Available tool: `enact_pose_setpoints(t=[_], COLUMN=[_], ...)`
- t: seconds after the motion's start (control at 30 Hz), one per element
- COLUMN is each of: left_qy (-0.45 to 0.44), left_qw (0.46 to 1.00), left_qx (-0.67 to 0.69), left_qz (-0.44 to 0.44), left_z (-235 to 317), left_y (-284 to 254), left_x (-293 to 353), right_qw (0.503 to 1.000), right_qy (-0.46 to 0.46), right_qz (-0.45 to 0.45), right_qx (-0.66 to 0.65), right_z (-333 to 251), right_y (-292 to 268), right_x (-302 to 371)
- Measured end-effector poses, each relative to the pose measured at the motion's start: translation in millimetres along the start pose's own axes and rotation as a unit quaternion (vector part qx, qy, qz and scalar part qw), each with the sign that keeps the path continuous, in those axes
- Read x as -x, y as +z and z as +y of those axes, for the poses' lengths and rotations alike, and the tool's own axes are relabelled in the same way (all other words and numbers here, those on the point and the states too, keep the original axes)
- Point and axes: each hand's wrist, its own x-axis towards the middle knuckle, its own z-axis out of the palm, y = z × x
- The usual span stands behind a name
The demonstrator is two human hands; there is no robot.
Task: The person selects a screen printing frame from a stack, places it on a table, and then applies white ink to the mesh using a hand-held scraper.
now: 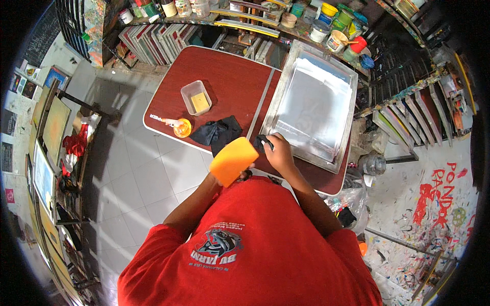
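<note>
My left hand [215, 179] holds up an orange flat piece [234, 161] with rounded corners, which covers most of its fingers. It could be a plastic scraper. To the right, my right hand [278, 152] is closed on a small black cloth [262, 142] at the table's near edge. A larger crumpled black cloth [218, 132] lies on the red-brown table [214, 66], just beyond the orange piece. Close to my right hand rests a framed printing screen [312, 97], its mesh coated pale grey-white inside a metal frame.
On the table's left part stand a clear plastic tub [196, 98] with a yellow block inside and an orange-topped bottle [181, 127]. Paint pots [320, 30] crowd the shelf behind. Upright frames [153, 45] are stacked below it. At left stands a rack [66, 214].
</note>
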Motion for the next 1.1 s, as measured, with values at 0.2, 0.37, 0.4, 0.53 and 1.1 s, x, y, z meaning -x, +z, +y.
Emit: enact_pose_setpoints(t=[0.2, 0.37, 0.4, 0.53, 1.1], left_qy=[0.108, 0.210, 0.229, 0.263, 0.054], left_qw=[0.987, 0.948, 0.947, 0.933, 0.973], left_qx=[0.046, 0.116, 0.127, 0.105, -0.122], left_qz=[0.106, 0.208, 0.186, 0.220, 0.189], left_z=[12, 10, 8, 5, -10], left_y=[-22, 13, 9, 19, -1], left_x=[83, 111, 120, 119, -58], right_qw=[0.973, 0.942, 0.943, 0.942, 0.764], right_qy=[0.193, 0.300, 0.292, 0.290, 0.401], right_qz=[0.028, -0.025, -0.045, -0.044, -0.177], right_qx=[-0.126, -0.147, -0.156, -0.166, -0.474], right_z=[70, 108, 100, 80, 49], right_y=[57, 105, 110, 125, 53], right_x=[14, -24, -36, -53, 52])
